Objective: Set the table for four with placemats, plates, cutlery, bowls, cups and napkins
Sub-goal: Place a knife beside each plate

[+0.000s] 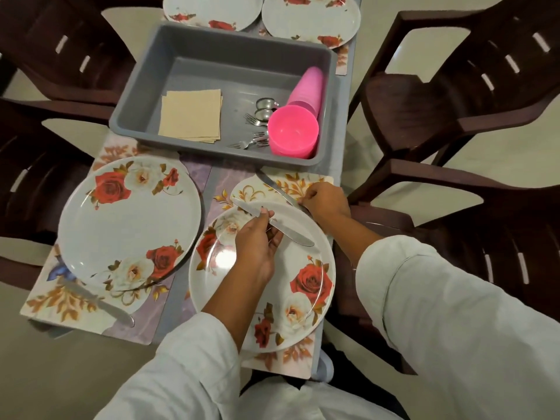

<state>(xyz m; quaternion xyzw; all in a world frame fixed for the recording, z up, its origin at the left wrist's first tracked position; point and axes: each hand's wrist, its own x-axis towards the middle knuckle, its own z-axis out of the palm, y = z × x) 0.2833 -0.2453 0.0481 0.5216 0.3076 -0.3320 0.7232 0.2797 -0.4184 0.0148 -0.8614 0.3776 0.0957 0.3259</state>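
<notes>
Two rose-patterned plates lie on floral placemats in front of me, the left plate (127, 222) and the right plate (266, 298). My left hand (257, 241) holds a table knife (291, 233) above the right plate. My right hand (325, 201) grips a second knife (272, 184) over the right placemat (291, 184), at the plate's far edge. A third knife (100, 301) lies on the left placemat (75, 310) near the left plate. Two more plates (312, 16) sit at the far end.
A grey tub (224, 40) in the table's middle holds beige napkins (191, 116), forks and spoons (257, 122), stacked pink bowls (292, 131) and stacked pink cups (307, 86). Dark brown plastic chairs (454, 116) surround the narrow table on both sides.
</notes>
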